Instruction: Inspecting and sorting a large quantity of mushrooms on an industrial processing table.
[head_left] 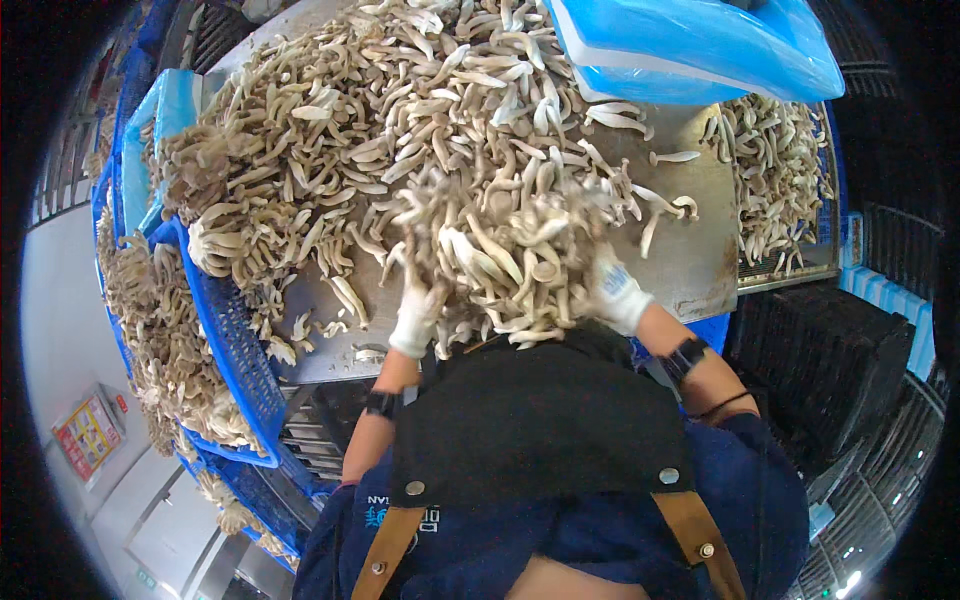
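A heap of pale, long-stemmed mushrooms lies against the front of my apron, gathered between my two gloved hands. On its left side, my left hand in a white glove curls against the mushrooms, its fingertips blurred and partly buried. My right hand, also in a white glove, cups the heap from the right; mushrooms partly cover its fingers. Both hands hold the heap between them just above the near edge of the metal table. Mushrooms around the fingers are smeared by motion. A larger pile spreads across the table beyond.
At the left stand blue perforated crates full of clustered mushrooms. A blue plastic liner hangs over the table at the far right. Beside the table's right edge is another mushroom batch. Black stacked crates stand at the right.
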